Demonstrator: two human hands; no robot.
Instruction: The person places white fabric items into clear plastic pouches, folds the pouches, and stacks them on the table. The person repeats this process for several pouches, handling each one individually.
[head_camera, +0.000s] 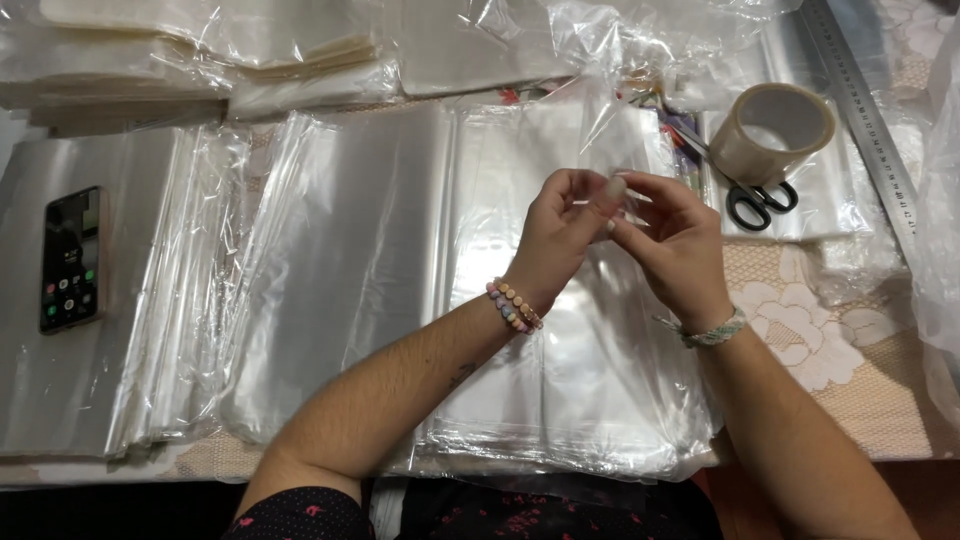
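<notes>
My left hand (558, 232) and my right hand (672, 240) meet fingertip to fingertip above a stack of clear plastic bags (560, 340). Both pinch the upper edge of one clear bag (600, 130), which rises from the fingers toward the back of the table. A beaded bracelet sits on my left wrist, a woven one on my right. The bag is so transparent that its outline is hard to follow.
More stacks of clear bags (330, 250) cover the table to the left, with a phone (71, 258) lying on one. A roll of clear tape (772, 130), black-handled scissors (752, 195) and a metal ruler (870, 120) lie at the right.
</notes>
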